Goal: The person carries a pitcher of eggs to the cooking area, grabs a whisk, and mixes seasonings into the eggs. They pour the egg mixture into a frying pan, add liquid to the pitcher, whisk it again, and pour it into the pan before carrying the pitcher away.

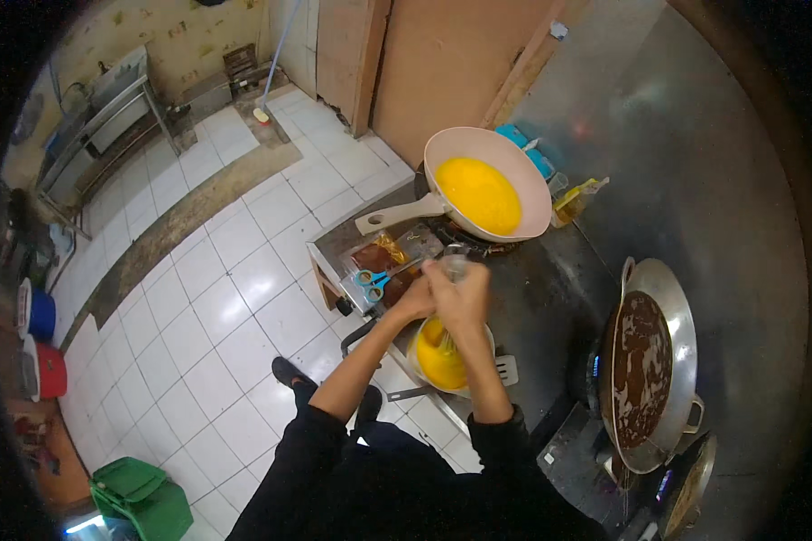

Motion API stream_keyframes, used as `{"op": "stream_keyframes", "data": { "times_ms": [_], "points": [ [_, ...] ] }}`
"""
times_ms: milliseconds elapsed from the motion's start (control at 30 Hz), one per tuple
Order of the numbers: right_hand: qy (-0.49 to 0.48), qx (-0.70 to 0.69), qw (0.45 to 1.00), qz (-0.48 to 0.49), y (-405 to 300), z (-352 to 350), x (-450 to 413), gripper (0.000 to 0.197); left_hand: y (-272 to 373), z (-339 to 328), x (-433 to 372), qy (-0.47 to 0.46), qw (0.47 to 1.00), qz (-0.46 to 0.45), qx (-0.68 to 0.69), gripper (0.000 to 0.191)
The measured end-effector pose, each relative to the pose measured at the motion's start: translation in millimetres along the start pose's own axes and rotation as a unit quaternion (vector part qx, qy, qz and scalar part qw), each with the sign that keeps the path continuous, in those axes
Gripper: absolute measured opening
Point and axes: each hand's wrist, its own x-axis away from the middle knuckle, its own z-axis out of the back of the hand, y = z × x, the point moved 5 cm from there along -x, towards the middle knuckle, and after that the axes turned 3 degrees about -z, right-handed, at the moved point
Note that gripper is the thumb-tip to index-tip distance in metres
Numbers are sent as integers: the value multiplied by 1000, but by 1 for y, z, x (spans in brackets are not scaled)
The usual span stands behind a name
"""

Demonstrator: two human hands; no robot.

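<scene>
My right hand point(463, 297) is closed around the handle of a wire whisk point(448, 342), whose wires reach down into yellow liquid in a bowl point(485, 336). My left hand point(422, 295) is beside it, above the bowl's far rim; whether it grips the handle too is hidden. Beyond my hands a light pink frying pan point(538, 189) with more yellow liquid rests on a burner. Blue-handled scissors point(373, 284) lie left of my left hand, over brown packets point(379, 258). A slotted spatula point(507, 370) sticks out at the bowl's right.
A large metal wok point(683, 345) of dark brown liquid sits at the right, with a blue flame near it. Another pan point(691, 490) is at the lower right. An oil pouch point(574, 203) stands behind the frying pan. A green bin point(139, 497) is on the tiled floor.
</scene>
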Motion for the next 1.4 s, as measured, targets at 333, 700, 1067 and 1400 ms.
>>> {"op": "stream_keyframes", "data": {
  "times_ms": [333,700,1067,1400],
  "points": [
    [88,-94,991,-21,47,30,8,21,0,-6,6,-199,960,169,-102,35],
    [-1,-98,995,-26,16,22,11,24,-20,-14,13,-171,982,80,-12,18],
    [29,68,997,-15,6,9,4,30,-5,-21,7,-154,985,-68,-36,27],
    [137,-165,976,-22,68,34,14,26,-4,-23,5,-232,958,143,-86,33]
  ]
}}
